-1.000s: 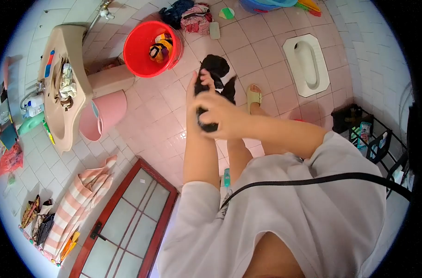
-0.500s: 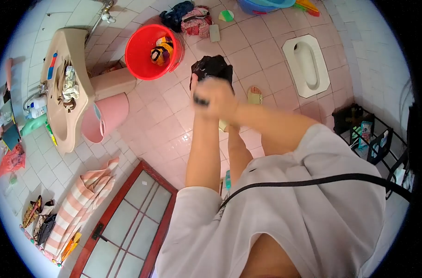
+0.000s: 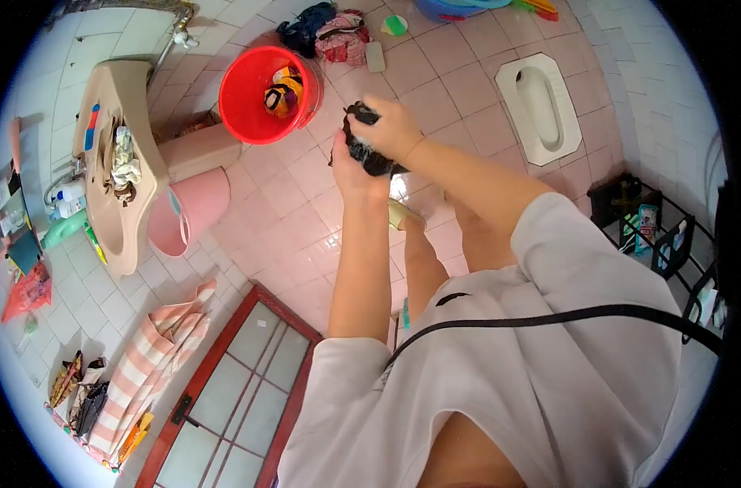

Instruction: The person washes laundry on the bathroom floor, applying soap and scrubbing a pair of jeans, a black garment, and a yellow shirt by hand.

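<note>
A bunched black cloth (image 3: 377, 163) with white suds on it is held up over the tiled floor, between my two hands. My left hand (image 3: 357, 174) grips it from below and the left, thumb pointing up. From the upper right, my right hand (image 3: 391, 130) has its fingers closed over the top of the cloth. Part of the cloth is hidden under the fingers. Beyond my hands, a red bucket (image 3: 234, 99) on the floor contains yellow and dark cloth items.
A sink (image 3: 134, 236) and a pink bin (image 3: 204, 207) stand on the left. Crumpled clothes (image 3: 342, 41) and a pale soap bar (image 3: 375, 57) lie at the back. A squat toilet (image 3: 539, 110) is at right, near a black rack (image 3: 663, 236). A red-framed door (image 3: 224, 374) is lower left.
My right hand has moved up and away from my left wrist onto the cloth's top. White suds now show on the cloth, which sits lower between the hands.
</note>
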The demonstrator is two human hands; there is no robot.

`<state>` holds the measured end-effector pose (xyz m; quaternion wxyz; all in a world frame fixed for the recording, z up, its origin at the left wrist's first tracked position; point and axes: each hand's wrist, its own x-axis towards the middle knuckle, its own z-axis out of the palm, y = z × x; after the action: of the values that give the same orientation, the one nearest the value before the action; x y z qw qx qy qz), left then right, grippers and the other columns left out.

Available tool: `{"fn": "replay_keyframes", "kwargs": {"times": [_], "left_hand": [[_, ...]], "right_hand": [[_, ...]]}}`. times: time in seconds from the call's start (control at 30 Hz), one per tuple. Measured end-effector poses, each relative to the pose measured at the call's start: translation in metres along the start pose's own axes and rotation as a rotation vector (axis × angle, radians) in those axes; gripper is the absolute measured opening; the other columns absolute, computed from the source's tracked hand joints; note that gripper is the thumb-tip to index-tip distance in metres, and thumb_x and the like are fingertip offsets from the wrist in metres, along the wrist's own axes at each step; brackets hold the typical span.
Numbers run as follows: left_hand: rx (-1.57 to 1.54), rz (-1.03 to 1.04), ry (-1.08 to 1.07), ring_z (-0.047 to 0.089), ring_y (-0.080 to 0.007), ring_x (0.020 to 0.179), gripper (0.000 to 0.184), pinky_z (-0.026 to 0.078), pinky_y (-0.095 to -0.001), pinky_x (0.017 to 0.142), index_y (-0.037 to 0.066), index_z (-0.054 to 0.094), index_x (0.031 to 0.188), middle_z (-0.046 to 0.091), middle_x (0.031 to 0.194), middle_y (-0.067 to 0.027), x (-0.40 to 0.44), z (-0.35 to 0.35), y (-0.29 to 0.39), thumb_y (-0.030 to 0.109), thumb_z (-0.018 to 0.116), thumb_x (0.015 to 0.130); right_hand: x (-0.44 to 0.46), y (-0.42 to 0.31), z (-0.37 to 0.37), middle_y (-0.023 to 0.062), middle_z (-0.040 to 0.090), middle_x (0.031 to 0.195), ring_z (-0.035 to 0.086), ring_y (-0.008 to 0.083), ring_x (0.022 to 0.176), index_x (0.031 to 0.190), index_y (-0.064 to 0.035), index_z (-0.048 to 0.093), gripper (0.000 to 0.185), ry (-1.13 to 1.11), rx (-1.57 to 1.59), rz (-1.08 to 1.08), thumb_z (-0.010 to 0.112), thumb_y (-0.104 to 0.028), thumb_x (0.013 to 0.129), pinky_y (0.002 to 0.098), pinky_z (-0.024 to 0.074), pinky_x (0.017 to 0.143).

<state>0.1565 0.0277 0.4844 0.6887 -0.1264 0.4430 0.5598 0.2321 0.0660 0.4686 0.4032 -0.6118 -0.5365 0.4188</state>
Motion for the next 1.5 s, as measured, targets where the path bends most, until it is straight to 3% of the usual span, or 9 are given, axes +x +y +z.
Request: {"fn": "replay_keyframes", "kwargs": {"times": [0.23,0.3,0.57,0.8,0.97,1.1,1.17,1.37,1.5], "left_hand": [[-0.31,-0.444,-0.869,0.054,-0.023,0.098,0.047,0.045,-0.0368,0.084,0.008,0.054,0.096,0.058,0.1,-0.0108,0.047,-0.068,0.007,0.052,0.038,0.091],[-0.034,-0.057,0.059,0.051,-0.0272,0.109,0.049,0.041,-0.0414,0.094,0.008,0.054,0.109,0.057,0.112,-0.0106,0.001,0.004,0.007,0.049,0.033,0.093],[0.512,0.465,0.0,0.049,-0.0217,0.112,0.059,0.035,-0.035,0.1,0.003,0.046,0.124,0.052,0.121,-0.0081,0.0,0.002,-0.02,0.052,0.029,0.096],[-0.248,-0.166,-0.325,0.036,-0.035,0.128,0.096,0.027,-0.0428,0.107,-0.008,0.021,0.137,0.038,0.135,-0.0243,0.025,-0.022,0.013,0.07,0.027,0.082],[-0.234,-0.389,-0.343,0.052,-0.0164,0.076,0.048,0.047,-0.026,0.074,-0.002,0.041,0.123,0.055,0.098,-0.0116,0.058,-0.056,0.021,0.03,0.054,0.09],[-0.226,-0.132,-0.612,0.054,-0.0247,0.107,0.036,0.042,-0.0395,0.095,0.006,0.054,0.114,0.056,0.117,-0.0091,0.079,-0.089,-0.018,0.032,0.051,0.09],[-0.13,-0.092,-0.098,0.053,-0.0243,0.108,0.037,0.041,-0.0391,0.096,0.006,0.053,0.117,0.057,0.116,-0.0079,0.025,-0.021,-0.014,0.031,0.052,0.088],[-0.298,-0.581,-0.622,0.061,-0.0206,0.073,0.029,0.048,-0.032,0.065,0.005,0.058,0.092,0.063,0.082,-0.0097,0.052,-0.065,0.001,0.034,0.057,0.087],[-0.033,-0.04,-0.003,0.06,-0.0199,0.086,0.022,0.05,-0.0335,0.078,0.005,0.058,0.1,0.063,0.095,-0.0082,0.024,-0.025,-0.01,0.021,0.061,0.085]], "right_hand": [[-0.034,-0.029,-0.011,0.0129,0.052,0.062,0.053,0.0307,0.058,0.063,-0.0063,0.05,0.023,-0.142,0.014,-0.504,0.068,-0.021,0.067,0.0352,0.0426,0.052],[-0.014,0.004,0.001,0.013,0.055,0.065,0.055,0.0324,0.06,0.069,-0.005,0.054,0.02,-0.001,-0.115,-0.332,0.067,-0.021,0.067,0.0352,0.0469,0.059],[-0.005,0.014,-0.024,0.0202,0.064,0.078,0.062,0.0382,0.076,0.1,-0.004,0.057,0.048,-0.306,-0.127,0.026,0.05,-0.049,0.084,0.0455,0.0469,0.066],[-0.024,-0.008,-0.042,0.0118,0.06,0.094,0.055,0.0302,0.092,0.061,-0.0042,0.053,0.03,-0.521,-0.386,-0.399,0.073,-0.026,0.058,0.0412,0.0423,0.081],[-0.072,-0.033,-0.032,0.0055,0.06,0.094,0.056,0.0259,0.089,0.059,-0.005,0.05,0.028,-0.597,0.195,-0.66,0.075,-0.016,0.058,0.0379,0.0424,0.079],[-0.027,0.005,-0.009,0.0132,0.059,0.075,0.057,0.0338,0.074,0.068,-0.0059,0.055,0.03,-0.175,-0.166,-0.3,0.067,-0.033,0.063,0.0413,0.0453,0.066],[0.006,0.04,0.005,0.0153,0.058,0.072,0.057,0.0365,0.07,0.069,-0.0054,0.054,0.032,-0.021,-0.113,0.083,0.067,-0.034,0.066,0.0431,0.0454,0.06],[-0.056,-0.031,-0.027,0.0177,0.057,0.067,0.055,0.0356,0.063,0.072,-0.0003,0.056,0.033,-0.197,0.054,-0.447,0.073,-0.028,0.069,0.0373,0.0475,0.06],[-0.034,0.012,-0.009,0.0181,0.06,0.069,0.059,0.0367,0.07,0.07,-0.0026,0.057,0.04,0.068,0.015,0.095,0.068,-0.041,0.07,0.0407,0.0485,0.066]]}}
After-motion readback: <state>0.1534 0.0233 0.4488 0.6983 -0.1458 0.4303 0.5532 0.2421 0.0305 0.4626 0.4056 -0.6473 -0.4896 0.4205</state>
